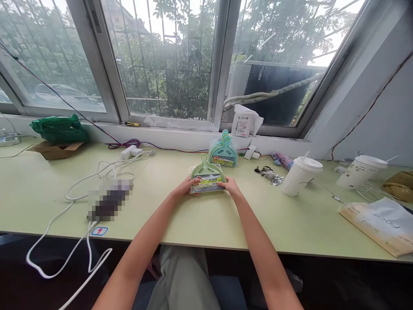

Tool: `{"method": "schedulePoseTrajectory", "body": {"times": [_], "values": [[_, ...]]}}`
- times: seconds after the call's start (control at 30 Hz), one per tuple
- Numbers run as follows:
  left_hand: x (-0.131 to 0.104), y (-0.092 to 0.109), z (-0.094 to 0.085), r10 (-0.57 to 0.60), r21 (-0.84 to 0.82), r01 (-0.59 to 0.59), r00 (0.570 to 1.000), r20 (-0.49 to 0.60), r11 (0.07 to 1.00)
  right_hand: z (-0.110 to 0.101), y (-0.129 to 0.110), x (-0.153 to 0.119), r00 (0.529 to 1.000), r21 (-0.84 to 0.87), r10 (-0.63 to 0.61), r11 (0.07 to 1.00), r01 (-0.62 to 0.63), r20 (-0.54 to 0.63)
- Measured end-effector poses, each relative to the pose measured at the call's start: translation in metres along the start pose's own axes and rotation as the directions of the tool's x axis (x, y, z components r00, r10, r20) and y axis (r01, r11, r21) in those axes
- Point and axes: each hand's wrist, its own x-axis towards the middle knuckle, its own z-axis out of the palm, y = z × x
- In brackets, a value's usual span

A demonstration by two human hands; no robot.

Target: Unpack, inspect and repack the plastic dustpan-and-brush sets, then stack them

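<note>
Between my two hands is a light green mini dustpan and brush set [207, 175] in clear plastic wrap, its handle pointing away from me. My left hand [184, 188] grips its left edge, with the thumb on the printed label. On the opposite edge, my right hand [231, 186] has closed fingers, the thumb also near the label. Right behind it, several similar wrapped dustpan sets [223, 150], teal and green, are stacked near the windowsill. The fingers under the held set are hidden.
White cables and a blurred dark object [111, 201] lie left. A cardboard box [55, 150] with a green bag [60, 128] stands far left. To the right are keys [271, 174], two lidded cups [301, 175] [359, 172] and a tissue pack [380, 224].
</note>
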Motion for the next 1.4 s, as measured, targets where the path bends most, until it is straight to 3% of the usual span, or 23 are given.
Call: {"method": "schedulePoseTrajectory", "body": {"times": [0.07, 0.13, 0.23, 0.3, 0.43, 0.5, 0.63, 0.8, 0.93, 1.1, 1.17, 1.3, 1.4], "values": [[0.001, 0.001, 0.005, 0.050, 0.002, -0.050, 0.996, -0.076, 0.999, -0.001, 0.004, 0.004, 0.999, 0.048, 0.043, 0.998, -0.043, 0.001], [0.001, 0.003, 0.009, 0.152, 0.026, -0.150, 0.983, -0.107, 0.988, -0.001, 0.005, 0.007, 0.996, 0.120, 0.025, 0.993, -0.015, -0.085], [0.001, 0.003, 0.010, 0.308, 0.130, -0.302, 0.951, -0.026, 0.944, 0.000, 0.006, 0.010, 0.981, 0.201, 0.010, 0.979, 0.029, -0.191], [0.004, -0.001, 0.009, 0.372, 0.224, -0.355, 0.927, -0.037, 0.908, -0.002, 0.006, 0.012, 0.980, 0.198, -0.004, 0.979, 0.044, -0.201], [0.019, -0.015, 0.004, 0.395, 0.326, -0.310, 0.887, -0.239, 0.893, -0.007, 0.010, 0.016, 0.981, 0.090, -0.099, 0.989, 0.115, -0.164], [0.030, -0.021, 0.001, 0.424, 0.394, -0.303, 0.865, -0.268, 0.868, -0.010, 0.012, 0.018, 0.967, -0.029, -0.198, 0.980, 0.196, -0.158], [0.056, -0.024, 0.008, 0.507, 0.587, -0.306, 0.836, -0.212, 0.750, -0.020, 0.019, 0.026, 0.901, -0.297, -0.371, 0.907, 0.300, -0.224], [0.099, -0.022, 0.041, 0.548, 0.801, -0.211, 0.819, -0.168, 0.561, -0.040, 0.023, 0.048, 0.807, -0.520, -0.429, 0.834, 0.183, -0.405], [0.133, -0.022, 0.053, 0.581, 0.857, -0.168, 0.795, -0.175, 0.488, -0.052, 0.023, 0.075, 0.791, -0.619, -0.481, 0.767, 0.171, -0.378], [0.167, -0.024, 0.043, 0.597, 0.883, -0.157, 0.786, -0.159, 0.443, -0.053, 0.023, 0.113, 0.718, -0.705, -0.630, 0.651, 0.280, -0.296], [0.179, -0.024, 0.038, 0.584, 0.875, -0.133, 0.789, -0.191, 0.466, -0.050, 0.023, 0.124, 0.727, -0.753, -0.633, 0.607, 0.252, -0.267], [0.194, -0.028, 0.032, 0.579, 0.867, -0.116, 0.786, -0.217, 0.484, -0.046, 0.026, 0.135, 0.827, -0.812, -0.509, 0.572, 0.118, -0.239], [0.198, -0.031, 0.029, 0.566, 0.869, -0.114, 0.797, -0.209, 0.482, -0.047, 0.029, 0.138, 0.856, -0.819, -0.474, 0.562, 0.115, -0.205]]}}
